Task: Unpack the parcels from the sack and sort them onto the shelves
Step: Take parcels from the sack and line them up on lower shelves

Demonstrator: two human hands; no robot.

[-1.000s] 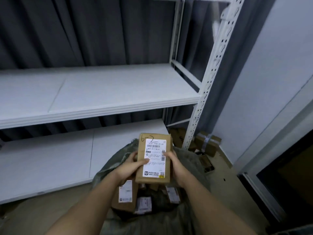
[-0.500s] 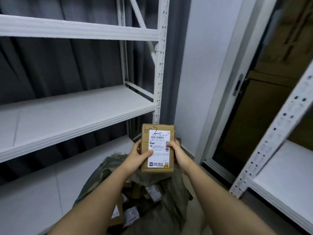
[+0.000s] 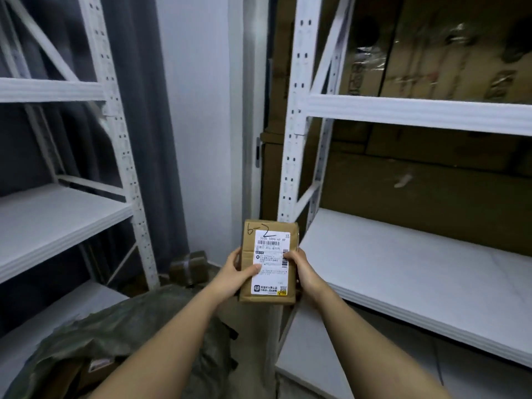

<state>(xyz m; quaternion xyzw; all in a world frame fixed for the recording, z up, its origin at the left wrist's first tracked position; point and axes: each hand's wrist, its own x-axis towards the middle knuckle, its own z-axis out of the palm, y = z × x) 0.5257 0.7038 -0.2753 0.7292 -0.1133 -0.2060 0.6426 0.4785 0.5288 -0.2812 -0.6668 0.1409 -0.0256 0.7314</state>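
A small brown cardboard parcel with a white shipping label and "6-2" handwritten on top is held upright in front of me. My left hand grips its left edge, thumb on the label. My right hand grips its right edge. The grey-green sack lies open at lower left, with a parcel showing inside. A white shelf unit stands to the right, its middle board just beyond the parcel. Another white shelf unit stands at left.
A taped brown box sits on the floor in the corner by the wall. Large cardboard sheets stand behind the right shelves. A dark curtain hangs behind the left unit. White uprights frame the right shelves.
My view has swung right from the left shelves to the right shelf unit. Both hands carried the parcel along, away from the sack, keeping the same hold.
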